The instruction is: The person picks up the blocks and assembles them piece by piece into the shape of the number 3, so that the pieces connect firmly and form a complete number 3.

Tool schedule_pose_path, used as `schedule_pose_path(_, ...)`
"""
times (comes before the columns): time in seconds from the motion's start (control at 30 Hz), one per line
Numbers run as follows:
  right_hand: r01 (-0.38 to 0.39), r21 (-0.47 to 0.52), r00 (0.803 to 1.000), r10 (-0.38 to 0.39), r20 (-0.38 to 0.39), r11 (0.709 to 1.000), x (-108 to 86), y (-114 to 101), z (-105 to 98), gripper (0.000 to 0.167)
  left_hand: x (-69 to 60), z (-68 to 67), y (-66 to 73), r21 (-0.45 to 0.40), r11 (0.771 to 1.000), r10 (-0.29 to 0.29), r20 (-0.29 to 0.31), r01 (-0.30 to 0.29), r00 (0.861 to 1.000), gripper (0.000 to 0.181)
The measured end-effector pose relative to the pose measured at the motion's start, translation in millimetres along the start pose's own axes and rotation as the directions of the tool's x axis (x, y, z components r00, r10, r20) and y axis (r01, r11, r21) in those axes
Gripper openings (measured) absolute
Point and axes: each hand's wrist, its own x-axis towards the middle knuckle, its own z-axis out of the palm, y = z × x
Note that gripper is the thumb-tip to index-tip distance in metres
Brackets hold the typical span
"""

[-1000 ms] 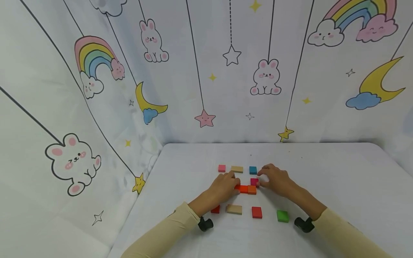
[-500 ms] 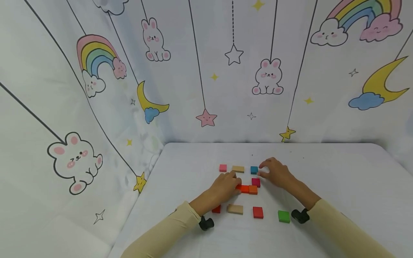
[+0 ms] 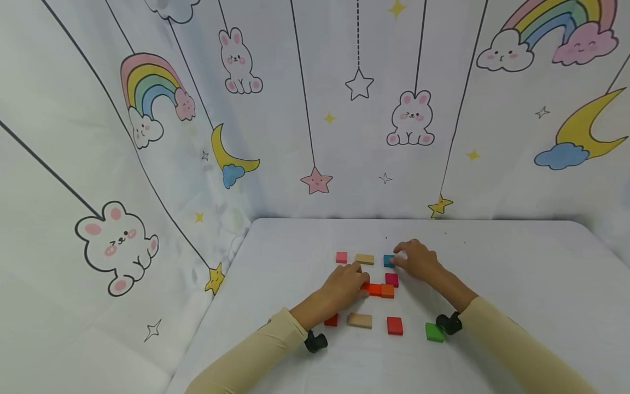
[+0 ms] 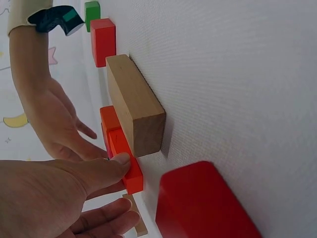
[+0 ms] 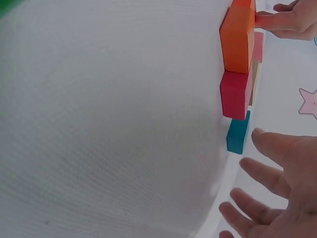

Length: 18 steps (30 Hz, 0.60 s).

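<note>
On the white table, my left hand [image 3: 343, 285] pinches an orange-red block [image 4: 131, 173] with the thumb on its near side. An orange block [image 3: 388, 291] adjoins that block's right end. A crimson block [image 3: 391, 279] touches the orange one, as the right wrist view shows. Just beyond lies a teal-blue block [image 5: 238, 134]. My right hand [image 3: 418, 260] hovers at its right side, thumb and fingers spread, and the right wrist view shows a gap between the fingertips and the block.
Behind are a pink block [image 3: 341, 257] and a wooden block [image 3: 365, 259]. A near row has a dark red block [image 3: 331, 320], another wooden block [image 3: 360, 320], a red block [image 3: 395, 325] and a green block [image 3: 434, 331]. A patterned curtain [image 3: 275, 109] hangs behind the table.
My right hand has left the crimson block and moved back toward the teal-blue one. My left hand stays at the orange-red block. The head view has shifted slightly.
</note>
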Motion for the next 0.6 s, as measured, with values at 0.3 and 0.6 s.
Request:
schedule_pose_path(0.3,-0.024,-0.007,1.0,0.024,0.009,1.0,2.1,0.3,0.7,0.031,1.1,1.5,-0.9,0.009,1.0,0.012,-0.009,-0.012,1.0,0.029)
schedule_pose_path(0.6,-0.032,-0.02,0.999,0.033,0.022,0.999,1.3,-3.3,-0.8,0.03,1.4,2.7,-1.2,0.025,1.0,0.013,-0.014,-0.013,1.0,0.029)
